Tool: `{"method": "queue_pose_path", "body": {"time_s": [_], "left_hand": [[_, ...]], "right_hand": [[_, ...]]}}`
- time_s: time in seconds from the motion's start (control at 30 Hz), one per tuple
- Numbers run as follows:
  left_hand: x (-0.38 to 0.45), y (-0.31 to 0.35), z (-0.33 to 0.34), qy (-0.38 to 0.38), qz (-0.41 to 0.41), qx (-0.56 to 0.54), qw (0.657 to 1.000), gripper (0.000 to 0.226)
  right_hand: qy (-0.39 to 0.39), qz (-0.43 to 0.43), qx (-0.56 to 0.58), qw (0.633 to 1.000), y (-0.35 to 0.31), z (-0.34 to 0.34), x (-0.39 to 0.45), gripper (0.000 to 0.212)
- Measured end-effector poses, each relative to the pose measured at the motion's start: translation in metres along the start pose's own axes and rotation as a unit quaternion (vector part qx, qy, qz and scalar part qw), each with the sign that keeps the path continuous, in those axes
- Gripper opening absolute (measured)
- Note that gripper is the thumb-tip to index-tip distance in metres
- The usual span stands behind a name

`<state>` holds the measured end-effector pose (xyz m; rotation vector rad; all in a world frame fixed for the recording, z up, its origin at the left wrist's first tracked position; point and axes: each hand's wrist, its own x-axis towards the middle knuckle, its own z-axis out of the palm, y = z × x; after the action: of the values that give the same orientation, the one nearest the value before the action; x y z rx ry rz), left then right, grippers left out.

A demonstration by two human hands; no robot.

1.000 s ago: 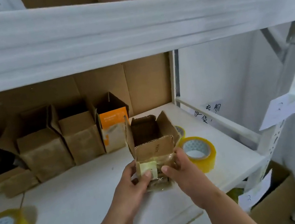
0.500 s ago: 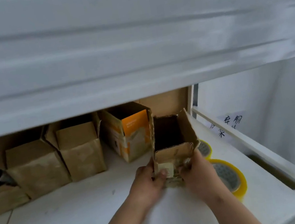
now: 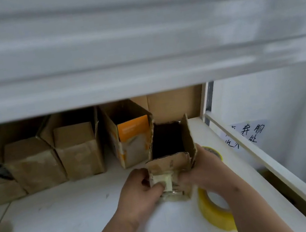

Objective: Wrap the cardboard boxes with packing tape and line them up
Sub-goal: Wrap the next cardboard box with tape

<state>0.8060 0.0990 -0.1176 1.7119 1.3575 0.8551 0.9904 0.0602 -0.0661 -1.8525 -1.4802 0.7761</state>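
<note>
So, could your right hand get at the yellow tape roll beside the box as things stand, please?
Probably yes, once it lets go: the right hand is holding the open box, but the tape roll lies just under that forearm with nothing between.

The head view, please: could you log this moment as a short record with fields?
held box: small open cardboard box, flaps up
left hand: grips its left side
right hand: grips its right side
row behind: orange-panelled box, two brown boxes
tape: yellow roll right of the hands
surface: white shelf
</note>
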Motion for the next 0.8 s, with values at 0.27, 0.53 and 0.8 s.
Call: {"method": "queue_pose_path", "body": {"time_s": [0.27,0.53,0.8], "left_hand": [[-0.032,-0.015,0.011,0.171,0.159,0.075,0.970,0.040],[-0.040,0.004,0.030,0.217,0.256,0.104,0.936,0.054],[-0.016,0.023,0.035,0.218,0.249,0.136,0.934,0.064]], "right_hand": [[-0.077,-0.059,0.103,0.990,0.013,-0.008,-0.004,0.049],[-0.061,-0.097,0.163,0.980,0.028,-0.039,-0.016,0.057],[-0.003,-0.110,0.194,0.975,0.029,-0.045,-0.008,0.044]]}}
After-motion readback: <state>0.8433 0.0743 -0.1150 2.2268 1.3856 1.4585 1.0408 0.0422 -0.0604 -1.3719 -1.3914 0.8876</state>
